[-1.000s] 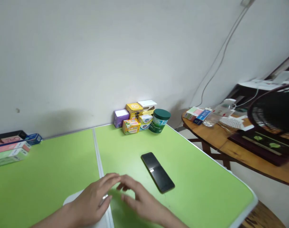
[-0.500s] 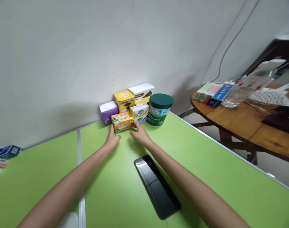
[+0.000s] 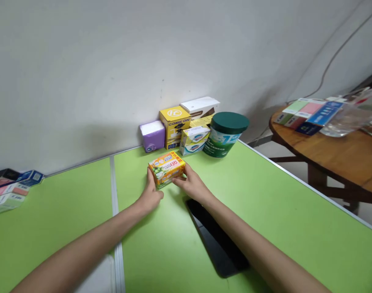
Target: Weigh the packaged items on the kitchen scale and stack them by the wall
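Both of my hands grip an orange and yellow soap pack [image 3: 167, 169] with printed lettering, one at each end. My left hand [image 3: 150, 195] has its fingers along the pack's left end. At the right end, my right hand [image 3: 193, 183] holds on with the thumb at the front. The pack is tilted a little and stands apart from the things behind it. Closest behind are two stacked Safeguard soap boxes [image 3: 194, 140], a yellow box [image 3: 175, 127] marked COME ON and a purple tissue pack [image 3: 153, 137].
A green lidded tub [image 3: 224, 136] stands right of the soap boxes, with a white box [image 3: 201, 106] behind. A dark phone-like slab [image 3: 216, 240] lies under my right forearm. Colourful cartons [image 3: 8, 195] lie at the left. A wooden table [image 3: 329, 158] is at the right.
My hands have drawn the orange soap pack away from the group by the wall, towards me, and turned it slightly. The view has shifted left, so the still things appear further right.
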A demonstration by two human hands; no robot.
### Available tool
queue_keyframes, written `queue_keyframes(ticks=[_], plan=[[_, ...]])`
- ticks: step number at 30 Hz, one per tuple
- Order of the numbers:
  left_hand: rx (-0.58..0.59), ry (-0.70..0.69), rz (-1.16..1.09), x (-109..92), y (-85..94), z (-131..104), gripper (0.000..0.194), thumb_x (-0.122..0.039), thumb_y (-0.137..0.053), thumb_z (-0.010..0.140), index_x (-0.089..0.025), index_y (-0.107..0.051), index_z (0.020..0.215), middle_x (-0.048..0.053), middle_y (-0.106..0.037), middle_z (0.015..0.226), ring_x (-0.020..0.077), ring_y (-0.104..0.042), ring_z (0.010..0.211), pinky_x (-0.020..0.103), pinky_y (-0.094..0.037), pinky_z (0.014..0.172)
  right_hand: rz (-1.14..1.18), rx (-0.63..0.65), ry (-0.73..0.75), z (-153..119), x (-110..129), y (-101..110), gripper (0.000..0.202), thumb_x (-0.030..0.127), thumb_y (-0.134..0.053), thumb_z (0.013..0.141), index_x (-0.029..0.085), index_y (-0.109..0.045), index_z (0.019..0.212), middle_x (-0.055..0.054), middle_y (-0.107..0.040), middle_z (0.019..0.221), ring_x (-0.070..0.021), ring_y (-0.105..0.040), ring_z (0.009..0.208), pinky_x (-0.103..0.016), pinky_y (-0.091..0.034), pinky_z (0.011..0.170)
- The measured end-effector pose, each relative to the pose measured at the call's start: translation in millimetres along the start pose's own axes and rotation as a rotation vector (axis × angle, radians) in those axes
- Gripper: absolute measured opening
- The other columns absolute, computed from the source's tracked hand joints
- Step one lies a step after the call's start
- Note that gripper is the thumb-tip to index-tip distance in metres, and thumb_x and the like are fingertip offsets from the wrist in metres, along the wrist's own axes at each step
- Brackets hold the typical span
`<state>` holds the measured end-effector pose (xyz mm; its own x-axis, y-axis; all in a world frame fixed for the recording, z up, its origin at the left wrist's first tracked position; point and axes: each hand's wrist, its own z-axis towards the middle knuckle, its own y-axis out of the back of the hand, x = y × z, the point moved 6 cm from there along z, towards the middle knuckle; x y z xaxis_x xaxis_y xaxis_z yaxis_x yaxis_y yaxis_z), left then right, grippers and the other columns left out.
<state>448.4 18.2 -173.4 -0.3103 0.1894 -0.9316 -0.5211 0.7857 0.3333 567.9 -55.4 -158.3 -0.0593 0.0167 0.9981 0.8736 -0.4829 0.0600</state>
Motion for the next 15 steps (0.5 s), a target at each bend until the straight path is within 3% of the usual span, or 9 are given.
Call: queue_keyframes(ticks=[2,5,10,13,15], plan=[[-0.031,0.069,-0.136,0,1.2,-13,0.109,0.000,-0.042,0.058,-0.020,0.031,0.137,0.008,-0.013,0.154,0.0212,-0.025,0.137,0.039,-0.024,0.111,-0.047,0.011,-0.011,-19,5,-17,0.054,0.016,-0.055,0.070,0.016,-0.041,0.122,-0.012,-0.059,0.121,-0.0222,-0.059,0.108,-0.040,-0.046,0.096],[-0.019,0.125,-0.327,-5,16.0,-60,0.111,-0.002,-0.043,0.055,-0.018,0.027,0.139,0.008,-0.020,0.152,0.0238,-0.026,0.136,0.040,-0.026,0.111,-0.142,0.103,-0.031,-64,16,-45,0.050,0.019,-0.055,0.073,0.017,-0.044,0.122,-0.011,-0.057,0.124,-0.0238,-0.056,0.113,-0.042,-0.042,0.100],[0.061,0.209,-0.467,-30,70.7,-166,0.112,-0.006,-0.052,0.058,-0.018,0.022,0.141,0.007,-0.031,0.148,0.0258,-0.030,0.134,0.046,-0.019,0.112,-0.201,0.327,-0.084,-143,55,-97,0.060,0.028,-0.057,0.078,0.024,-0.037,0.134,-0.009,-0.051,0.133,-0.0280,-0.052,0.118,-0.047,-0.041,0.101],[0.084,0.229,-0.539,-39,97.4,-228,0.101,-0.030,-0.056,0.076,-0.020,0.020,0.142,0.007,-0.036,0.146,0.0256,-0.033,0.133,0.047,-0.018,0.112,-0.250,0.418,-0.083,-184,80,-131,0.071,0.029,-0.055,0.079,0.024,-0.023,0.143,-0.010,-0.043,0.140,-0.0301,-0.048,0.122,-0.048,-0.041,0.101],[0.064,0.214,-0.569,-33,106.5,-263,0.090,-0.052,-0.044,0.084,-0.023,0.019,0.142,0.005,-0.031,0.148,0.0240,-0.028,0.136,0.045,-0.018,0.112,-0.284,0.455,-0.049,-205,90,-155,0.075,0.026,-0.053,0.079,0.025,-0.017,0.145,-0.011,-0.038,0.144,-0.0300,-0.045,0.125,-0.048,-0.040,0.101]])
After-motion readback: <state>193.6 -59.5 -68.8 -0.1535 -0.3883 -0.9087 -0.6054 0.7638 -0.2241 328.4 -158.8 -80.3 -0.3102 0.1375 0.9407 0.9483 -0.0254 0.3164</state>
